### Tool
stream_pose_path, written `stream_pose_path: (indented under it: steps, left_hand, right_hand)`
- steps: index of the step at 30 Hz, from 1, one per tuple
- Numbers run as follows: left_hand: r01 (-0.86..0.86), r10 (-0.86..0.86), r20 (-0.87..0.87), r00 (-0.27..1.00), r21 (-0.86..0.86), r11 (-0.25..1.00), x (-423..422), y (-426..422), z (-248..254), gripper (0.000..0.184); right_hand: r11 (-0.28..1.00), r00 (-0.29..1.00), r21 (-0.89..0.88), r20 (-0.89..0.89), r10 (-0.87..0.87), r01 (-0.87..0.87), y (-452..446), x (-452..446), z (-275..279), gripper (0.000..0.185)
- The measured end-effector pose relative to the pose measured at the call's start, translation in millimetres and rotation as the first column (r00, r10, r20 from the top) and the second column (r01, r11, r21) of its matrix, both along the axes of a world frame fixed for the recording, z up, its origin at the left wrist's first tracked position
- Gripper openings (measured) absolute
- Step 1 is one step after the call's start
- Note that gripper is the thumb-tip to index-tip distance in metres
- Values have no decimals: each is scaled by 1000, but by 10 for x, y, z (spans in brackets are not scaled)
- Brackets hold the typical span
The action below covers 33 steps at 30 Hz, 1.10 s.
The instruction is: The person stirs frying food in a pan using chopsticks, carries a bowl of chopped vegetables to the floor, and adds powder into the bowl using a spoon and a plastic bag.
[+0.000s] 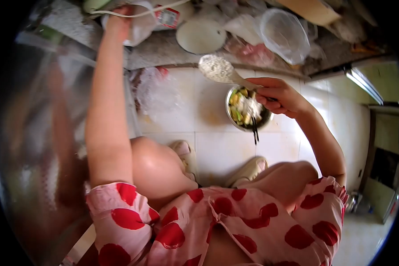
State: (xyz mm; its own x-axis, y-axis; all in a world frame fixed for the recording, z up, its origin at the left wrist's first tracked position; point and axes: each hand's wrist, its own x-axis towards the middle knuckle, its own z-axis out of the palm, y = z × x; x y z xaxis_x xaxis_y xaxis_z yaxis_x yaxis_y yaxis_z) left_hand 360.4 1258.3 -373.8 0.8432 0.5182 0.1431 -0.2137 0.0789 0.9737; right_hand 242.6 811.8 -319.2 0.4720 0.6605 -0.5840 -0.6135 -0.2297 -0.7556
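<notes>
My right hand (279,96) is closed round the handle of a large pale serving spoon (236,80). White flour (216,67) is heaped in the spoon's bowl. Just below it on the floor stands a round metal bowl (229,116), holding cut green and yellowish pieces (237,111) with white powder on top. Dark chopsticks (255,133) lean out over its near rim. Far off at the upper left, my left hand (121,14) grips the edge of a white bag (142,22); its fingertips are dim and partly hidden.
A pale cord (159,8) crosses near my left hand. Along the back ledge are a round whitish pan (201,36), a clear plastic tub (286,35) and crumpled bags (252,53). A clear plastic bag (157,93) lies on the tiles, beside a shiny panel (53,133) at left.
</notes>
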Motion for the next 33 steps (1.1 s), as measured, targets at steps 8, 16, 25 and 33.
stream_pose_path:
  steps: [8, 16, 25, 33]
  left_hand:
    - [120, -88, 98, 991, -407, 906, 9, 245, 10, 24]
    - [172, -107, 154, 982, -511, 842, -10, 376, 64, 20]
    - [243, -175, 178, 968, -507, 827, -101, 348, 117, 20]
    - [387, -281, 295, 913, -414, 824, -191, 346, 303, 19]
  right_hand:
    - [845, 702, -503, 668, 247, 181, -1211, -584, -1175, 44]
    - [812, 884, -465, 450, -126, 353, -1394, -513, -1251, 43]
    - [961, 954, -50, 144, -264, 273, -603, -291, -46, 43]
    - [998, 969, 45, 241, -47, 37, 1027, -123, 380, 40]
